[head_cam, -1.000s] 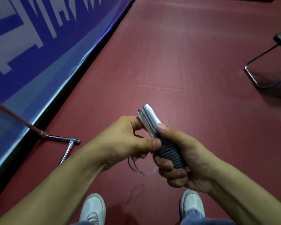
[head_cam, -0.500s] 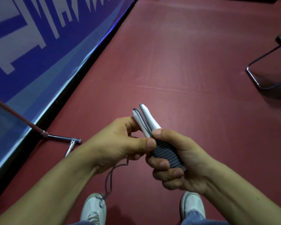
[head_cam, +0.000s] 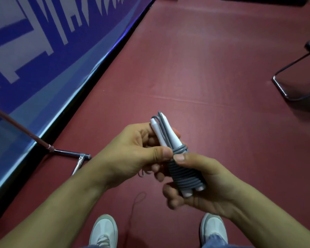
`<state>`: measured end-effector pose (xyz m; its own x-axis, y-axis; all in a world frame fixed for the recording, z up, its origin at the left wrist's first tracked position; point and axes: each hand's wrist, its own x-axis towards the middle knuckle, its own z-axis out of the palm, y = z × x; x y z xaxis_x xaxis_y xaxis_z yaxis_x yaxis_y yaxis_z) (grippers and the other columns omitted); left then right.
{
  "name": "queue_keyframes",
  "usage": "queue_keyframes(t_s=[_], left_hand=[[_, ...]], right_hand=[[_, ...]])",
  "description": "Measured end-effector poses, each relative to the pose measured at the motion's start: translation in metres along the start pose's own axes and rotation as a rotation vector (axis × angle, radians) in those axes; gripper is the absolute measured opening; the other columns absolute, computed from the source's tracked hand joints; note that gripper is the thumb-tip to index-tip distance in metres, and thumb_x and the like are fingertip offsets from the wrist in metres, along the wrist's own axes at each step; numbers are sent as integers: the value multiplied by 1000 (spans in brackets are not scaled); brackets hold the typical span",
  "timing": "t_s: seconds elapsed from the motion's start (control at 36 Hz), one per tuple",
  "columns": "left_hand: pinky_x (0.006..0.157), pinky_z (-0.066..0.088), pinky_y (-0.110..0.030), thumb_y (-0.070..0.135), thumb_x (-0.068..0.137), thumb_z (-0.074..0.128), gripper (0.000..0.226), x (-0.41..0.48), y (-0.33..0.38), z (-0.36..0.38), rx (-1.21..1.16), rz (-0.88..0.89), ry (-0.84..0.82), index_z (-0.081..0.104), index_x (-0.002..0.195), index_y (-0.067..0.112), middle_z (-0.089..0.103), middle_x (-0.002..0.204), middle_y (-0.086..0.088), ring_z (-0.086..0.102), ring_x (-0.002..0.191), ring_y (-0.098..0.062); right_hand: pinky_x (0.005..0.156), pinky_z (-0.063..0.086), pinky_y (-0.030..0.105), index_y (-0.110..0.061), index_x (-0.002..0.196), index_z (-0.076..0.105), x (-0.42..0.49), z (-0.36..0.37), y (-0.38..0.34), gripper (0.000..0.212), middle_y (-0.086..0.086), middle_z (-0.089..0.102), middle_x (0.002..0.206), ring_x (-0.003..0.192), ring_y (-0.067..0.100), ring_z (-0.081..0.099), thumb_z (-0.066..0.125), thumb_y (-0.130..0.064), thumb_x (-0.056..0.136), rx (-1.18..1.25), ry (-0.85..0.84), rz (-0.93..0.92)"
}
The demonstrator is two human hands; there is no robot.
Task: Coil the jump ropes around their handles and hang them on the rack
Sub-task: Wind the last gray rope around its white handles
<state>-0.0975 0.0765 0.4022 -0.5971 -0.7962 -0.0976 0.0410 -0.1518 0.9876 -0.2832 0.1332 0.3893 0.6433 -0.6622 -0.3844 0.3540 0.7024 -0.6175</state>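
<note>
The jump rope (head_cam: 183,173) sits between the two hands, its grey cord wound in tight turns around the pair of white handles (head_cam: 166,130). The handle tips stick out above the fingers and the butts show below the right thumb. The right hand (head_cam: 209,181) grips the wound bundle, fingers curled beneath it and thumb pressed on top of the turns. The left hand (head_cam: 131,149) pinches the cord at the topmost turn, its thumb tip nearly touching the right thumb and its other fingers curled behind the handles. A short slack loop (head_cam: 142,173) shows just under the left fingers, and a thin stretch of cord (head_cam: 137,198) hangs lower, towards the floor (head_cam: 213,68) between the shoes (head_cam: 104,231). The likely trouble is at that top turn: if the left pinch eases before the end is tucked, the springy cord would probably loosen and the upper turns slide off the tapering tips. The hanging stretch could also catch underfoot. A metal stand (head_cam: 70,155) lies well off to the left of the fingers, beside the blue banner (head_cam: 43,51), and a chair (head_cam: 293,83) stands far to the right. Whether the stand belongs to the rack cannot be told.
</note>
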Motion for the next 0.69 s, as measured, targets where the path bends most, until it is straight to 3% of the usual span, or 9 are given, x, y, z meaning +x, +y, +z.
queue_keyframes(t_s=[0.11, 0.17, 0.22, 0.31, 0.42, 0.58, 0.69], left_hand=[[48, 40, -27, 8, 80, 75, 20, 0, -3, -5, 52, -16, 83, 74, 99, 14, 64, 69, -9, 52, 50, -15], [47, 42, -27, -2, 86, 73, 19, 0, -4, -6, 56, -12, 102, 72, 100, 10, 66, 73, -11, 51, 50, -15], [48, 44, -23, -8, 88, 68, 20, 0, -5, -3, 57, 4, 110, 69, 103, 6, 68, 80, -16, 51, 51, -15], [49, 42, -24, -5, 91, 67, 20, 0, -5, 3, 5, 38, 39, 63, 110, 0, 66, 83, -22, 56, 58, -25], [49, 40, -25, 7, 86, 72, 36, -1, -5, 7, -109, 49, -18, 62, 120, 8, 61, 89, -22, 49, 68, -36], [41, 28, -18, 16, 81, 72, 47, -4, 0, 10, -299, -4, -165, 62, 126, 10, 49, 87, -16, 20, 53, -21], [40, 23, -18, 15, 83, 75, 40, -5, 4, 11, -324, -21, -238, 68, 122, 20, 45, 68, -3, 27, 41, -6]], right_hand=[[83, 57, 44, -6, 109, 73, 2, 5, -3, 42, 16, 71, 96, 86, 25, 68, 76, -41, 87, -327, 329, -148], [81, 57, 45, -8, 109, 74, 1, 9, -3, 43, 15, 75, 99, 84, 26, 69, 66, -45, 89, -436, 411, -163], [68, 58, 43, -8, 107, 73, 0, 14, -1, 42, 14, 73, 94, 73, 26, 66, 60, -46, 93, -391, 440, -179], [46, 39, 26, -11, 98, 74, -1, 22, 2, 51, 12, 63, 79, 52, 19, 49, 63, -60, 91, -317, 460, -223], [40, 21, 16, -20, 102, 74, -3, 26, -2, 50, 11, 56, 71, 40, 15, 38, 57, -64, 84, -246, 450, -248], [36, 12, 14, -35, 111, 74, -11, 30, -12, 40, 14, 54, 65, 28, 11, 34, 54, -60, 86, -140, 295, -257], [34, 15, 13, -44, 122, 66, -12, 28, -12, 39, 12, 55, 64, 26, 9, 39, 51, -65, 92, -21, 177, -228]])
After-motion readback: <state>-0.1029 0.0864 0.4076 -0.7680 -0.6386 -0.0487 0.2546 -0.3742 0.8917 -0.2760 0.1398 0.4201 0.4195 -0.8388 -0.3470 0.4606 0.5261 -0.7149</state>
